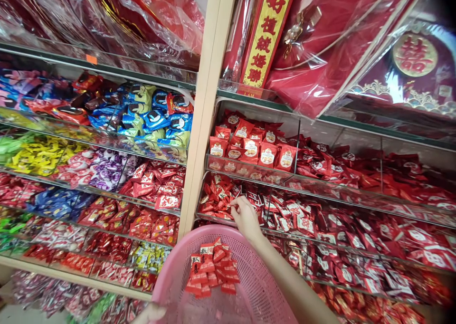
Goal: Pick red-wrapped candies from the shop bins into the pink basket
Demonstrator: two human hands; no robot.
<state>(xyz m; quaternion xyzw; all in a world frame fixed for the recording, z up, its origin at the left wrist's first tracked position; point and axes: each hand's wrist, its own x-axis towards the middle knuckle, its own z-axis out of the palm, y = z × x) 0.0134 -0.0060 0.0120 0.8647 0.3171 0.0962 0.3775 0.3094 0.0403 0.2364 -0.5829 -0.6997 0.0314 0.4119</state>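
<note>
A pink plastic basket (pixel 169 262) with perforated sides is tilted towards me at the bottom centre. Several small red-wrapped candies (pixel 213 269) with black characters lie heaped inside it. My left hand (pixel 151 312), cut off by the lower edge, is closed on the basket's left rim. Beyond the far rim, my right hand (pixel 246 218) reaches into a clear shelf bin of similar red candies (pixel 217 195). Its thumb and fingers are pinched together at a red-wrapped candy; the fingertips partly hide it. My right forearm passes over the basket's right side.
A pale wooden post (pixel 201 105) divides the shelves. Clear-fronted bins of blue snack packets (pixel 156 117), yellow candies (pixel 35 157) and red packets (pixel 251 149) fill both sides. Above stand plastic-wrapped red decorations (pixel 331 43) and a yellow banner (pixel 269 34). A clear shelf lip overhangs my right hand.
</note>
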